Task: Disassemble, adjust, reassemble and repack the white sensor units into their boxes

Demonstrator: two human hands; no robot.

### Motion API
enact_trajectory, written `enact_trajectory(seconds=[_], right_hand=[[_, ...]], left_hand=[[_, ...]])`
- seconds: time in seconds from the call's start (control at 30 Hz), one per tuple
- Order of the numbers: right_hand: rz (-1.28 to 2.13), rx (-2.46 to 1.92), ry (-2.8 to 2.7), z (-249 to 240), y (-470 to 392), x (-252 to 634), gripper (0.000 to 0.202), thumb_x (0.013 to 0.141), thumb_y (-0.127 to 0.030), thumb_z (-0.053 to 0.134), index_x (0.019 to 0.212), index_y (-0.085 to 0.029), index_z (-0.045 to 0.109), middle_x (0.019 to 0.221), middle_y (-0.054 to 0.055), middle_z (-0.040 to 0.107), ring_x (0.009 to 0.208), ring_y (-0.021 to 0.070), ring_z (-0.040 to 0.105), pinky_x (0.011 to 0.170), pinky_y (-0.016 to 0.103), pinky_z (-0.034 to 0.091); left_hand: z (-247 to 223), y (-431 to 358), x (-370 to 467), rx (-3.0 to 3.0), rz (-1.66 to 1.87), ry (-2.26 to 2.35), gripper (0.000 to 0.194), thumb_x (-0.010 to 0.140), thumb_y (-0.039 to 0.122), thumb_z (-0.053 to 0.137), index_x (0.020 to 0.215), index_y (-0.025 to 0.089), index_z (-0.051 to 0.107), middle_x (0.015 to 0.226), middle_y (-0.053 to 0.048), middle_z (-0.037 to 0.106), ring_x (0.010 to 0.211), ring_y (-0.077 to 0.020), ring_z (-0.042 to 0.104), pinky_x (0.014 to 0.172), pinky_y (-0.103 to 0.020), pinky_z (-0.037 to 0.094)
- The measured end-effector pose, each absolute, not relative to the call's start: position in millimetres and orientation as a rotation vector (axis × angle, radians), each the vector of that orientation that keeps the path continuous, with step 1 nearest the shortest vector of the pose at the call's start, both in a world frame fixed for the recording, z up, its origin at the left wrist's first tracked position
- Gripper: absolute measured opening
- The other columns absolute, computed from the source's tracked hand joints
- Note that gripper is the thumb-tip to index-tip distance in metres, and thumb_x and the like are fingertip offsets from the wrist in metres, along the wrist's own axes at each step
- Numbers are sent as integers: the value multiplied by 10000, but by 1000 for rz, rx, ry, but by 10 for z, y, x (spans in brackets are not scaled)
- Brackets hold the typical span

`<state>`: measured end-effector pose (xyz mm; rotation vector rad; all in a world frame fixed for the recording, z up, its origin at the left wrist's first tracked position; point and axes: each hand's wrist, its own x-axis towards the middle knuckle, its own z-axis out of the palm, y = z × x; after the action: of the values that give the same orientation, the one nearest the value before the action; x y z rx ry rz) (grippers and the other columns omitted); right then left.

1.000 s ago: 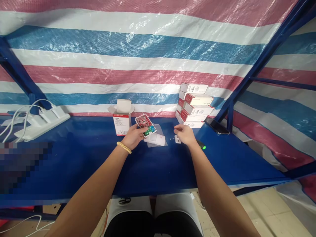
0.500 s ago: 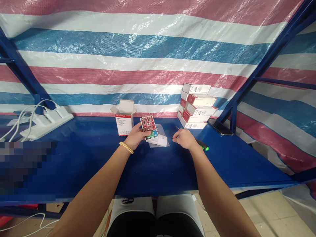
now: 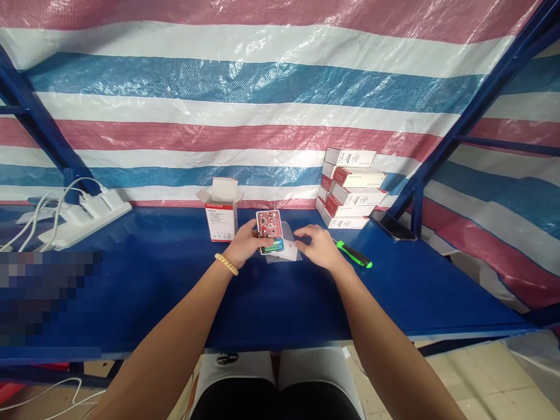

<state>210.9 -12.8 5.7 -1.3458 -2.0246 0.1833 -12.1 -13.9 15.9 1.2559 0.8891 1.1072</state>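
Observation:
My left hand (image 3: pixel 244 243) grips a detector housing (image 3: pixel 270 227) by its left edge, thumb over the front. A red circuit board with a green and blue terminal strip at its lower end faces up at me. Under it a white cover (image 3: pixel 289 251) lies on a clear plastic bag (image 3: pixel 299 256). To the right hovers my right hand (image 3: pixel 318 245), its thumb and forefinger apart with nothing seen between them. Beside its wrist a screwdriver (image 3: pixel 356 255) with a black and green handle rests on the blue table (image 3: pixel 280 303).
Left of the housing stands an opened detector box (image 3: pixel 221 223), flaps up. Several closed boxes (image 3: pixel 350 195) are stacked at the back right, a phone (image 3: pixel 394 226) next to them. A white power strip (image 3: pixel 87 221) with plugged-in cables sits at far left.
My left hand has brought the housing slightly right and turned it more upright. My right hand has moved left toward it, its fingers opening; more of the screwdriver handle now shows.

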Motion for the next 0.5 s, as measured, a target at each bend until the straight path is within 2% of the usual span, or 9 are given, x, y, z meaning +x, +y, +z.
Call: enact_trajectory(seconds=[0.2,0.27,0.33,0.4,0.5], right_hand=[[310,-1277,-1915,69,-149,2077,139,783,-179,595,873,-197,699,927,49,744,814,189,670,806,348,520],[447,-1248,-1868,75,-165,2076,187,803,-244,596,963,-194,676,882,43,746,744,173,667,745,327,525],[581,-1193,-1871,81,-203,2025,327,803,-337,624,1094,-189,630,885,45,742,716,166,659,696,311,523],[616,-1114,-1917,78,-252,1919,513,752,-416,694,1198,-192,578,1000,67,729,796,182,669,724,318,528],[454,-1100,-1961,50,-310,1725,728,637,-442,793,1274,-202,536,1214,110,654,1051,251,638,885,377,508]], left_hand=[[160,-114,-140,1226,1052,874,509,551,151,811,1022,152,618,883,-40,723,814,-206,672,726,-325,517],[161,-117,-131,1239,1043,884,509,552,155,818,1020,150,619,900,-47,719,829,-210,670,740,-333,520],[152,-129,-99,1233,1086,910,547,553,166,833,1049,152,604,921,-56,713,837,-215,668,740,-344,526],[131,-148,-47,1211,1173,946,589,546,177,851,1070,156,581,942,-66,709,855,-224,668,743,-356,536],[92,-190,49,1196,1289,976,633,526,186,876,1079,162,570,978,-70,704,908,-229,665,786,-365,545]])
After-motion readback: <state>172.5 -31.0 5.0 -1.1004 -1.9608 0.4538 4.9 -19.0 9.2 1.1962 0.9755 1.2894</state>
